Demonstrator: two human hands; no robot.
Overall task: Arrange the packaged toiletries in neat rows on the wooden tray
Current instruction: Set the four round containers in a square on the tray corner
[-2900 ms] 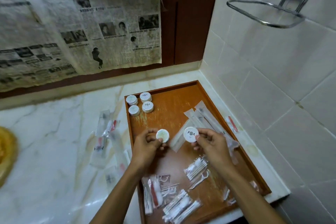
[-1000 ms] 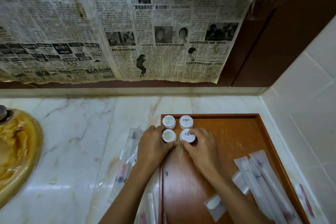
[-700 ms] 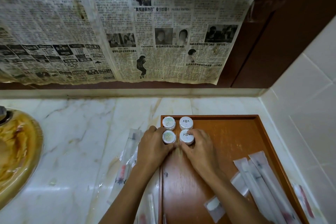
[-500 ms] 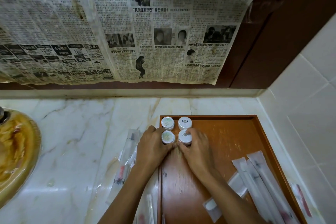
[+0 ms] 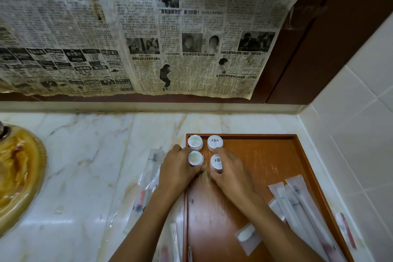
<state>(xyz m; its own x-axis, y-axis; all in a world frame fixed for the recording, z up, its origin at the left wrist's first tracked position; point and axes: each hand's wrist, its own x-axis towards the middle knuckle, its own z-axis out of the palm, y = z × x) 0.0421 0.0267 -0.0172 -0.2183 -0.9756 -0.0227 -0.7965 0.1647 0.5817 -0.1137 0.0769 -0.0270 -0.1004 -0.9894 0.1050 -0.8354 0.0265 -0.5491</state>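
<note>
Left hand (image 5: 177, 168) curls round a small round white tub, green label (image 5: 195, 158); fingers wrap its left and near side. Right hand (image 5: 230, 171) grips a second tub, dark emblem (image 5: 217, 161), likewise from the near side. Hands sit close together, nearly touching at the knuckles, each clamped on its own tub. Both tubs rest on the wooden tray (image 5: 276, 155), far left corner.

Just beyond: two more tubs, green-label (image 5: 195, 142) and dark-emblem (image 5: 215, 143), against the tray's far wall. The four form a two-by-two block, like labels in the same column. Judgement: the hands hold from the near side so they can nudge the near pair up square behind the far pair; the corner walls serve as a straight edge.

Further out, long clear-wrapped packets (image 5: 297, 204) lie slanted and overlapping on the tray's right side; one small flat sachet (image 5: 247, 236) near them. More wrapped packets (image 5: 148, 181) lie on the marble counter (image 5: 85, 166), left of the tray. These appear unsorted.

Newspaper (image 5: 148, 27) hangs on the back wall.
</note>
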